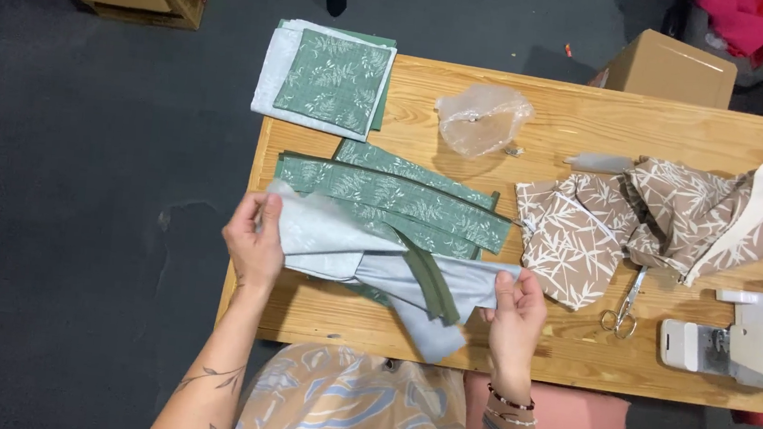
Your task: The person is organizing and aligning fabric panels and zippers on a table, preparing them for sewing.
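My left hand [255, 241] pinches the left end of a pale blue-grey fabric piece [341, 248] above the wooden table [595, 123]. My right hand [514, 316] grips the same piece at its right end. A dark green strip [431, 285] runs across the pale cloth. Under and behind it lie long green leaf-print fabric strips [402, 198].
A stack of green and pale squares [325, 78] overhangs the table's far left corner. Crumpled clear plastic [482, 117] sits mid-table. Brown leaf-print pieces [575, 238] and a bag with cream strap [745, 217] lie right, with scissors [624, 308] and a white sewing machine [752, 339]. Cardboard boxes [675, 70] stand beyond.
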